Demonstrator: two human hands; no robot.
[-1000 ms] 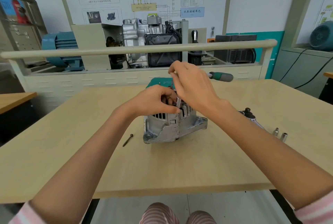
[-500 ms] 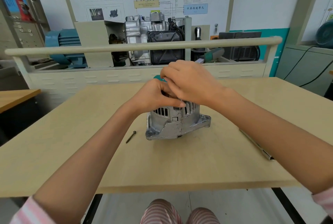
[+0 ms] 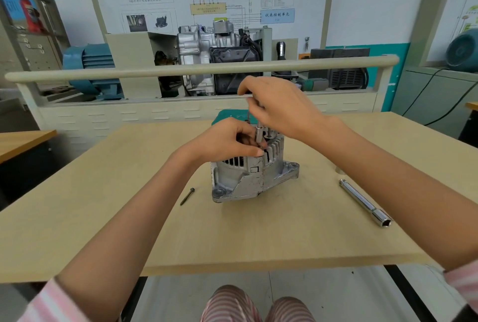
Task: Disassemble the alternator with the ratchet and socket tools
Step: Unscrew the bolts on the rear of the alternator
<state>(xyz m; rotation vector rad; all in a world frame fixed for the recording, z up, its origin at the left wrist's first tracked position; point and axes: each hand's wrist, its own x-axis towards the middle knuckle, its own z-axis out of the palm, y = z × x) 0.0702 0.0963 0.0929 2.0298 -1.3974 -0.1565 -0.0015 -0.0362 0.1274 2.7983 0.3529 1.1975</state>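
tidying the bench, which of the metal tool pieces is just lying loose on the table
The long extension bar on the table to the right of the alternator, touched by neither hand. The other piece, a short socket, stands upright on the alternator between the hands.

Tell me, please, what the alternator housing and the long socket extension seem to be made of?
Alternator housing: apparently cast aluminium, matte grey, with scuffs and moulded ribs. Socket extension: likely chromed steel, judging by its mirror-bright highlights.
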